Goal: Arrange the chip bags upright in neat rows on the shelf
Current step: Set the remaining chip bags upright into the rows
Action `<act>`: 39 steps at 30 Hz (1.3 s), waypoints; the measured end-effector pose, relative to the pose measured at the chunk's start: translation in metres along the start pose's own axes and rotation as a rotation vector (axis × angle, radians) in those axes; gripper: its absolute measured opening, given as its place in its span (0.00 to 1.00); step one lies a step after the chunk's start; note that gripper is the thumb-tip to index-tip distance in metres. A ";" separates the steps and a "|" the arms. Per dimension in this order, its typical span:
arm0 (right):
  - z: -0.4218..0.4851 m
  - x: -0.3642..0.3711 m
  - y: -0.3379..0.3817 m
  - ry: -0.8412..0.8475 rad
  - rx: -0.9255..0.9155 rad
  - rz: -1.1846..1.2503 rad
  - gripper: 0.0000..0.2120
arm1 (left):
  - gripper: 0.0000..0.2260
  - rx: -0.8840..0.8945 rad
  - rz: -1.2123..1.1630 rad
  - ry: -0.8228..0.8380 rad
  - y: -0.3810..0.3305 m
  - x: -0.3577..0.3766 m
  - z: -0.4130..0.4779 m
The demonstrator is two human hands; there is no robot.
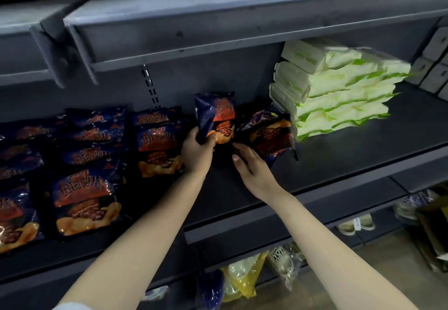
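Note:
Dark blue chip bags with red labels fill the grey shelf (339, 154). My left hand (197, 151) grips the lower edge of one bag (217, 113), which stands upright near the back wall. My right hand (252, 166) lies with straight fingers against the lower left edge of a tilted chip bag (269, 132) that leans to the right. Rows of standing bags sit to the left: one row (157, 140) beside my left hand, another (87, 183) further left, and a third (14, 212) at the frame's edge.
A stack of white and green soft packs (339, 91) stands right of the tilted bag. Grey boxes (434, 67) sit at the far right. An upper shelf (218, 31) overhangs. Packaged goods (242, 275) and slippers (356, 223) lie on lower levels.

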State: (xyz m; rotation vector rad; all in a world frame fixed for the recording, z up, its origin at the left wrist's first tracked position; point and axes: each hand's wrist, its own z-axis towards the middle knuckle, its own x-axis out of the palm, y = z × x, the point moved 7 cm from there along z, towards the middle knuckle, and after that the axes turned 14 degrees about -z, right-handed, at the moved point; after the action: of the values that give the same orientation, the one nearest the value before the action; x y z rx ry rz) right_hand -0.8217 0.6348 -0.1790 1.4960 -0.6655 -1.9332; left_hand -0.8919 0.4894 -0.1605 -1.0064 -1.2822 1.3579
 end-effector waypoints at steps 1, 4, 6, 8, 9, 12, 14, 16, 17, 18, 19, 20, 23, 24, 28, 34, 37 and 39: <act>0.001 0.000 0.004 -0.007 -0.014 0.012 0.19 | 0.16 0.019 0.019 0.023 -0.005 -0.002 -0.001; 0.005 -0.004 0.021 -0.069 -0.073 0.065 0.18 | 0.18 0.048 -0.019 0.078 -0.025 -0.014 0.000; 0.007 -0.011 0.033 -0.143 -0.130 0.076 0.18 | 0.19 0.065 -0.031 0.071 -0.044 -0.031 0.004; 0.009 -0.019 0.044 -0.221 -0.171 0.088 0.18 | 0.19 0.137 0.060 0.058 -0.066 -0.054 0.009; 0.009 -0.022 0.048 -0.259 -0.183 0.100 0.18 | 0.19 0.166 0.093 0.057 -0.076 -0.067 0.011; 0.013 -0.027 0.055 -0.326 -0.173 0.141 0.20 | 0.17 0.186 0.086 0.048 -0.097 -0.104 0.011; 0.018 -0.020 0.058 -0.289 -0.147 0.192 0.22 | 0.14 0.180 0.061 0.069 -0.102 -0.121 0.008; 0.022 -0.007 0.064 -0.172 -0.114 0.286 0.25 | 0.12 0.143 0.086 0.121 -0.102 -0.128 0.004; 0.022 0.000 0.069 -0.118 -0.107 0.319 0.27 | 0.11 0.116 0.137 0.166 -0.100 -0.128 0.001; 0.021 0.005 0.074 -0.088 -0.109 0.322 0.29 | 0.12 0.088 0.209 0.229 -0.096 -0.125 -0.001; 0.020 0.008 0.079 -0.087 -0.119 0.301 0.30 | 0.14 0.061 0.286 0.307 -0.093 -0.122 -0.004; 0.018 0.010 0.083 -0.103 -0.134 0.271 0.30 | 0.16 0.034 0.348 0.391 -0.089 -0.118 -0.007; 0.018 0.013 0.091 -0.090 -0.157 0.198 0.26 | 0.17 -0.021 0.467 0.606 -0.084 -0.103 -0.019; 0.019 0.019 0.093 0.012 -0.164 0.182 0.23 | 0.17 -0.006 0.510 0.649 -0.085 -0.098 -0.022; 0.000 0.066 0.093 0.611 -0.197 0.072 0.19 | 0.18 0.068 0.554 0.687 -0.091 -0.080 -0.030; 0.012 0.072 0.061 0.294 0.044 0.195 0.17 | 0.17 0.466 0.728 0.351 -0.108 -0.093 -0.035; 0.017 0.076 0.050 0.249 0.107 0.171 0.12 | 0.18 0.564 0.686 0.100 -0.080 -0.102 -0.067; 0.018 0.083 0.051 0.260 0.117 0.174 0.10 | 0.23 0.539 0.732 0.128 -0.046 -0.095 -0.092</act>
State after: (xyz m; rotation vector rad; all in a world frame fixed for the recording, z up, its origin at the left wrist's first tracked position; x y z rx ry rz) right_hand -0.8462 0.5402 -0.1943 1.6664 -0.7730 -1.5595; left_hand -0.7802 0.4114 -0.1289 -1.1877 -0.3853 2.0035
